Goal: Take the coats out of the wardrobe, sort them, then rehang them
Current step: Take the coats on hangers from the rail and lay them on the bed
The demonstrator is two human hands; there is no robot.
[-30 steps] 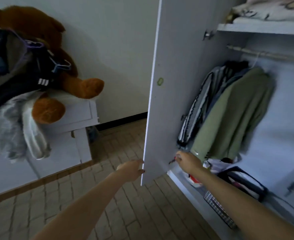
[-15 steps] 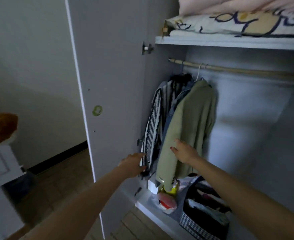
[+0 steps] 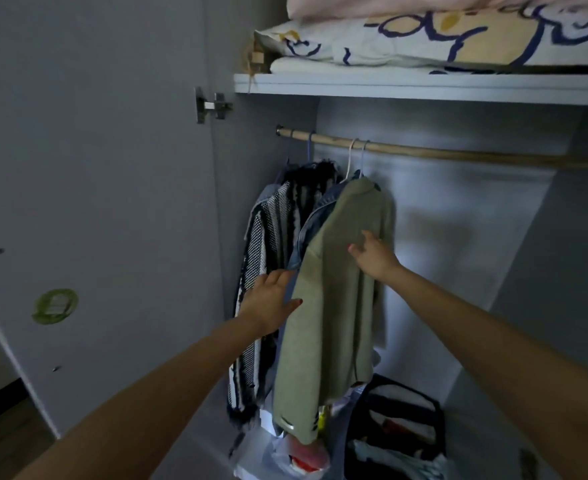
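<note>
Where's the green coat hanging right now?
In the head view the green coat hangs at the rail's left end, rightmost of the garments, beside a denim jacket; the right hand touches its front.

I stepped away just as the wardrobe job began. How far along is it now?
Done: the wardrobe door stands open. In hand: the left hand and right hand are on the green coat, fingers straight, nothing gripped. Left: the green coat, denim jacket and striped coat hang on the rail; none is out, sorted or rehung.
</note>
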